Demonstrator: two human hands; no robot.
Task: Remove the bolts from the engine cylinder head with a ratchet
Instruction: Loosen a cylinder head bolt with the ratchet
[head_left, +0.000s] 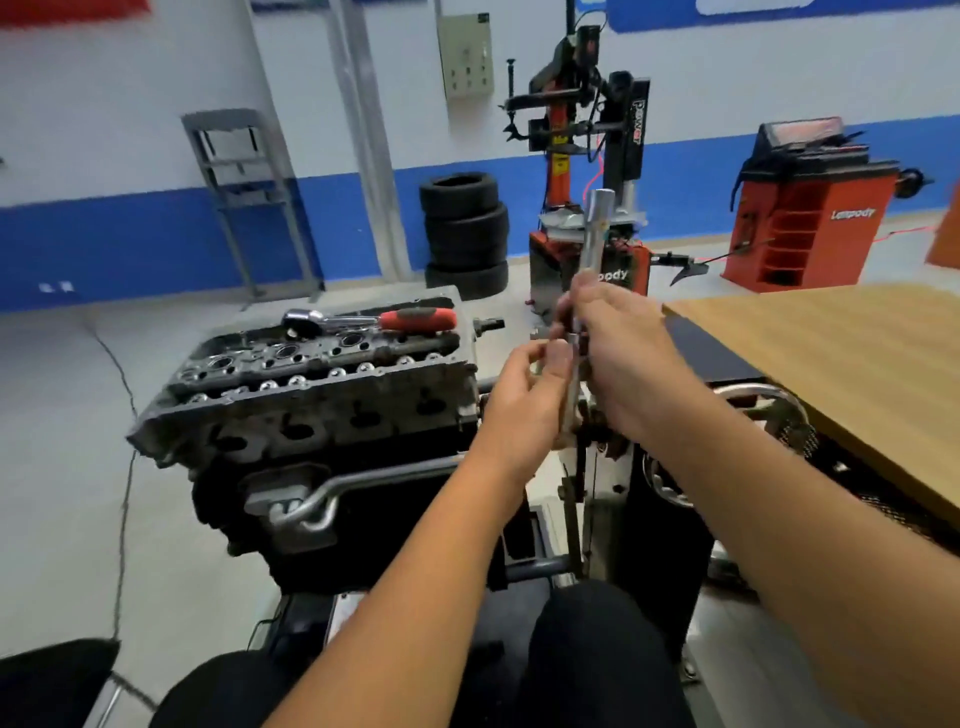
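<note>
Cylinder head (311, 384) sits on top of the engine block (332, 499), left of centre, tilted slightly with its open top face toward the camera. Its row of round bores and bright valve seats is exposed. The ratchet (371, 319), with chrome head and red-and-black handle, lies flat along the far edge of the head, untouched by either hand.

Both hands are raised to the right of the engine, clear of it. The right hand (621, 345) has its grip clenched round a long chrome socket (592, 239), which stands nearly upright and projects well above the fingers. The left hand (530, 384) pinches the lower part of the same tool assembly between thumb and fingertips, just below the right hand; a thinner metal shaft (570, 400) runs down from there. Whether that shaft is a bolt or an extension bar cannot be told, as the area is blurred and partly covered by the fingers.

A wooden desk (852, 374) lies to the right, beyond the right forearm. The person's dark-clad knees show at the bottom edge.

Background: a stack of tyres (465, 234) on the floor behind the engine, a tyre changer (587, 135) behind the raised socket, an orange wheel balancer (810, 213) at far right, and a grey rack (249, 197) against the blue-and-white wall.
</note>
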